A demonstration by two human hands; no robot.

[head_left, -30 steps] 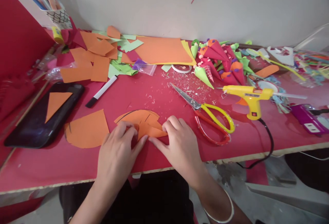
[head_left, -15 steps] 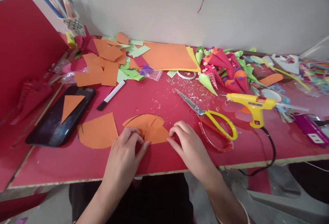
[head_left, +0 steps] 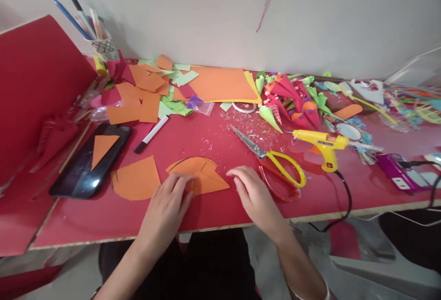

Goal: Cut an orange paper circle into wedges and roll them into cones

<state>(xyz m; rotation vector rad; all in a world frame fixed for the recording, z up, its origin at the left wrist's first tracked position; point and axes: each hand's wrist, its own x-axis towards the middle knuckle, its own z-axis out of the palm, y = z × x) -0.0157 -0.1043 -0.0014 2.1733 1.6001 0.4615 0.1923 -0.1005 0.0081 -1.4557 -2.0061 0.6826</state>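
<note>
A half-round orange paper piece [head_left: 206,180] with dark pen lines along its curved edge lies near the front of the red table, with another orange layer over it. My left hand [head_left: 168,199] has its curled fingers and thumb on the left side of this paper, holding it. Just right of the paper's pointed corner, my right hand [head_left: 253,194] is apart from it, empty, fingers stretched and thumb separate. Scissors [head_left: 272,157] with yellow and red handles lie beside my right hand. A second orange paper piece [head_left: 136,178] lies left of my left hand.
A black phone [head_left: 81,178] carries an orange paper triangle [head_left: 103,148]. Nearby are a marker [head_left: 151,133], a yellow glue gun [head_left: 324,146] with a cord, and a purple box [head_left: 399,173]. Paper scraps [head_left: 148,107], orange sheets [head_left: 220,84] and small paper cones [head_left: 292,98] line the wall.
My right hand has let go of the paper's right corner and moved slightly right. My left hand stays on the paper. The camera view has shifted a little.
</note>
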